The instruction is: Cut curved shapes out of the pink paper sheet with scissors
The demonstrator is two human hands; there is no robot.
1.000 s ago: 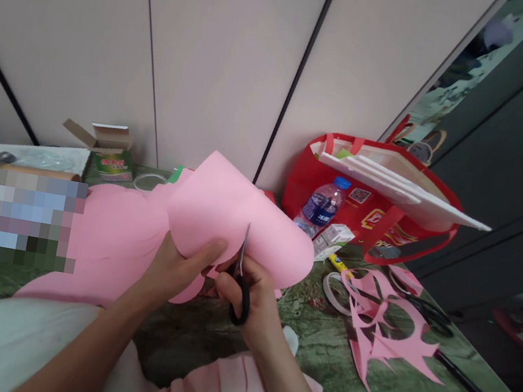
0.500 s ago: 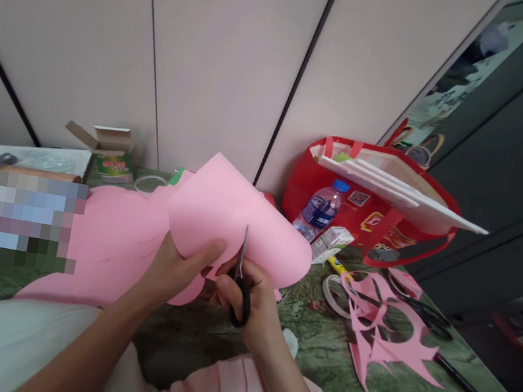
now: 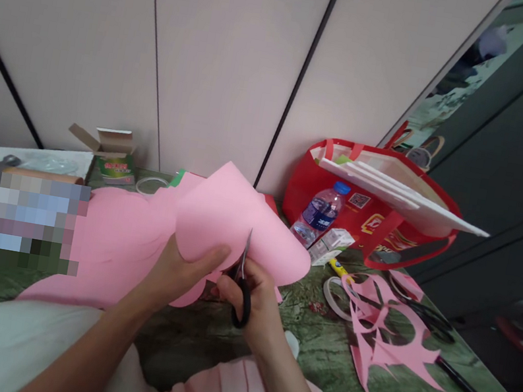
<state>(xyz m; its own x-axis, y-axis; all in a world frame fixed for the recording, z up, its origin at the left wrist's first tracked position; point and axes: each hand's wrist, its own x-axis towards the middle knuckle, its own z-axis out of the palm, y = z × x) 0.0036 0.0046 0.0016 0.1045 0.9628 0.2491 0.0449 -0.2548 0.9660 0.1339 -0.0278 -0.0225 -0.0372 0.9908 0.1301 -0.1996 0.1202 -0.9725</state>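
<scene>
Your left hand (image 3: 189,271) held the pink sheet (image 3: 216,208), right hand (image 3: 261,300) the scissors (image 3: 244,282). You'd swung the sheet's top corner rightward, likely feeding the cut.

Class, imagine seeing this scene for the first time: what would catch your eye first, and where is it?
First, the large curved pink sheet in the middle, held by the left hand, with the scissors in the right hand set against it. Next, the bright red bag at the back right, with a blue-capped bottle before it.
</scene>
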